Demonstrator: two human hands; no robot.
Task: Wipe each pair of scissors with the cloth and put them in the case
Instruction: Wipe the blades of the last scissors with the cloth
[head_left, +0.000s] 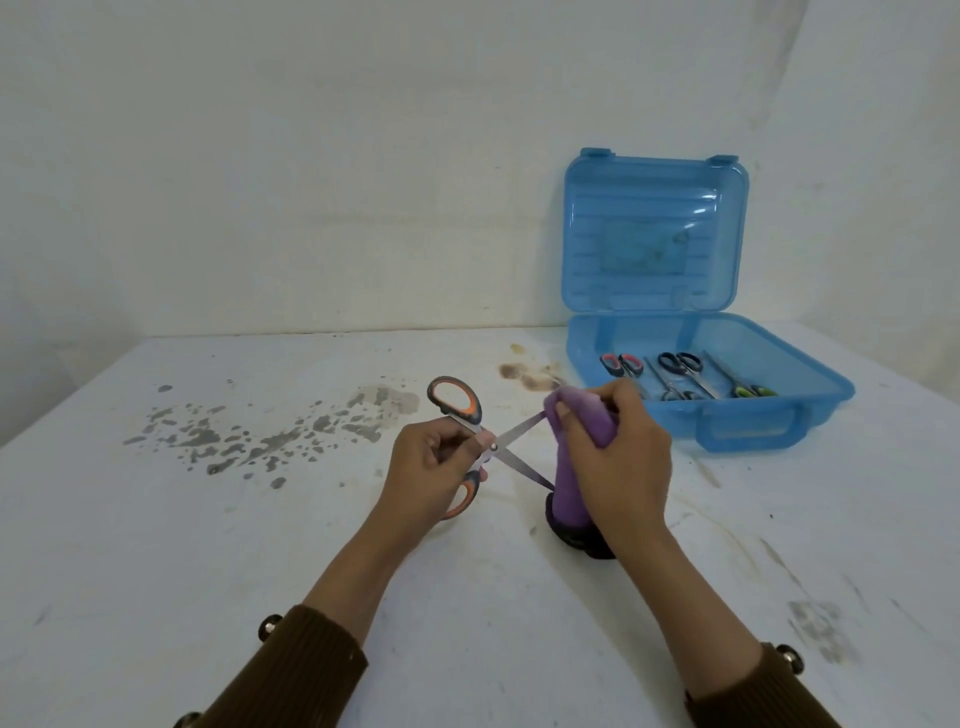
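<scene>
left grip (441, 467) clasps opened scissors (519, 429) | right grip (613, 457) pinches cloth (571, 483) round blade | case (748, 434) at far-right counter (311, 545) edge

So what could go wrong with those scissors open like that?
The orange scissors are spread wide, and the right hand holds the purple cloth against the bare blades, so an edge might nick a finger through it. The left hand grips them near the pivot, so the blades could swing shut or the scissors could slip.
</scene>
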